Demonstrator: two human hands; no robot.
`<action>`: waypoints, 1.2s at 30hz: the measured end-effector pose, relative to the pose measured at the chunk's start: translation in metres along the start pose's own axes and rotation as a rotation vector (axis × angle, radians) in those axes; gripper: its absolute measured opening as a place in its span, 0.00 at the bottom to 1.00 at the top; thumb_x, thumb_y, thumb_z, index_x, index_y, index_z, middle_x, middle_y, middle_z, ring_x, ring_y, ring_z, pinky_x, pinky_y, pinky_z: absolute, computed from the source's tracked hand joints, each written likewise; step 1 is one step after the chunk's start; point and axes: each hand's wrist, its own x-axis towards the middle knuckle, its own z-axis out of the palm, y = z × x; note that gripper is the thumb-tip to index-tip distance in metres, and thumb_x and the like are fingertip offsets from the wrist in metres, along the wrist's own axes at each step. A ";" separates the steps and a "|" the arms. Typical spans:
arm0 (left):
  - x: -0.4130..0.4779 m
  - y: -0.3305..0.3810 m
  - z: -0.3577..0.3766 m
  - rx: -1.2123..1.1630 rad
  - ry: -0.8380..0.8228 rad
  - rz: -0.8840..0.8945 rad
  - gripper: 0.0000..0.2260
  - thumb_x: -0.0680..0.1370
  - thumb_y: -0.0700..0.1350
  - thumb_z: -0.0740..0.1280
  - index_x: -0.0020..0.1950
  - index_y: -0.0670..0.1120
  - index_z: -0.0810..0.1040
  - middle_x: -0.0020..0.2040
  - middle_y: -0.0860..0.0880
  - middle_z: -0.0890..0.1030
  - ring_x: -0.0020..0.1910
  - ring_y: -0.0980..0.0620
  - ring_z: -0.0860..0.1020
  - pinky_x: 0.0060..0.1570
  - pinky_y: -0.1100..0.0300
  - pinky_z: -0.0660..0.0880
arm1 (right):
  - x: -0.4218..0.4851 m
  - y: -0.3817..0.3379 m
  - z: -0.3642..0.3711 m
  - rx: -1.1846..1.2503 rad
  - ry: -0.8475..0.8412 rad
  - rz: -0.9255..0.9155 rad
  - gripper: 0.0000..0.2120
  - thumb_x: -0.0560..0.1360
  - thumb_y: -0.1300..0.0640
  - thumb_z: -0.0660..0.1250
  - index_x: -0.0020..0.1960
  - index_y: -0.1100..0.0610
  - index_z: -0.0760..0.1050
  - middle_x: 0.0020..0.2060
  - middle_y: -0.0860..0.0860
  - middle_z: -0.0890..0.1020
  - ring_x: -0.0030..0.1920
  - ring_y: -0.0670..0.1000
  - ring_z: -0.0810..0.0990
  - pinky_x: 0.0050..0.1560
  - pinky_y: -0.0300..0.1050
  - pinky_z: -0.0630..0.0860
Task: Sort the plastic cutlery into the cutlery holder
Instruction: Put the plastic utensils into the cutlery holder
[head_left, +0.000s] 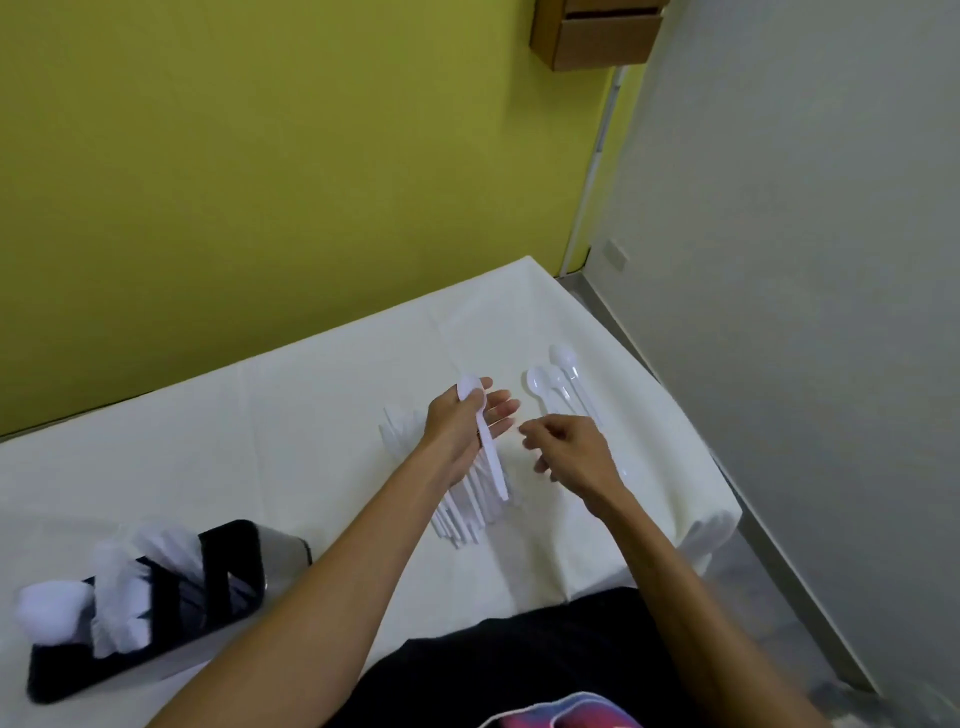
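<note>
- Spoon (487, 441) lies across our left hand (461, 427), pinned by the thumb alone, fingers straight; it could slip onto the pile (467, 512) below.
- Our right hand (570, 453) hangs loosely curled, empty.
- The holder (228, 551) sits well apart, so the carry is long.

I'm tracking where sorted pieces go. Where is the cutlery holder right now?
In the head view the cutlery holder sits at the lower left on the white table, left of the left forearm, holding some white cutlery.
</note>
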 end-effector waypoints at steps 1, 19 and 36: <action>0.001 0.002 0.001 -0.005 0.020 0.001 0.10 0.84 0.34 0.55 0.60 0.37 0.74 0.48 0.39 0.81 0.41 0.45 0.83 0.46 0.51 0.82 | 0.008 0.008 -0.002 -0.145 0.120 0.005 0.11 0.79 0.50 0.65 0.56 0.54 0.81 0.51 0.50 0.83 0.45 0.52 0.83 0.45 0.47 0.77; 0.013 -0.013 -0.011 0.300 0.081 -0.017 0.09 0.83 0.47 0.63 0.59 0.44 0.77 0.46 0.46 0.79 0.42 0.50 0.76 0.40 0.57 0.72 | -0.007 0.002 0.003 -0.193 -0.037 -0.062 0.12 0.74 0.42 0.70 0.49 0.49 0.80 0.43 0.44 0.84 0.43 0.46 0.82 0.46 0.46 0.80; 0.008 0.001 -0.011 0.159 0.052 -0.052 0.03 0.82 0.38 0.60 0.51 0.43 0.73 0.38 0.47 0.71 0.31 0.52 0.66 0.26 0.61 0.63 | 0.053 0.024 -0.013 -0.617 0.222 0.135 0.05 0.78 0.56 0.60 0.49 0.59 0.68 0.42 0.54 0.77 0.40 0.57 0.74 0.41 0.46 0.70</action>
